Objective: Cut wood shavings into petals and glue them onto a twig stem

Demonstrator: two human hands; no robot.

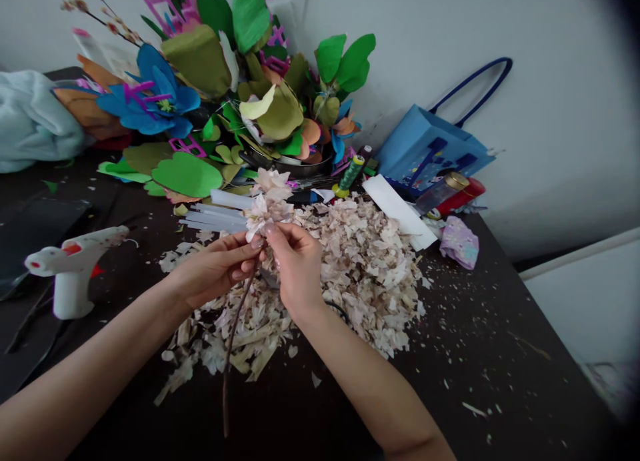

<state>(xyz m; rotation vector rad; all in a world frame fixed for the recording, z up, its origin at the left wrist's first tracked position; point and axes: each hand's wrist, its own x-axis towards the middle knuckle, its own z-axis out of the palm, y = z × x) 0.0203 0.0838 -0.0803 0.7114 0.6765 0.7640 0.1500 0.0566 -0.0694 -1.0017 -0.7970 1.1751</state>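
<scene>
Both hands meet over the table at a pale pinkish-white artificial flower (270, 207) on a thin brown stem (231, 354). My left hand (217, 264) is closed, pinching the stem just below the petals. My right hand (301, 267) pinches at the base of the petals, thumb against the blossom; what lies between its fingertips is partly hidden. The stem hangs down tilted toward me. Under and behind the hands spreads a large heap of pale petal pieces (370, 267). Translucent glue sticks (215, 217) lie just behind my left hand.
A white glue gun (75, 267) stands at left beside a dark flat object (43, 231). Large colourful artificial flowers (200, 101) fill the back. Green thread (350, 174), a white strip (400, 211), a blue bag (430, 147) and a crumpled lilac wad (460, 242) lie toward the back right.
</scene>
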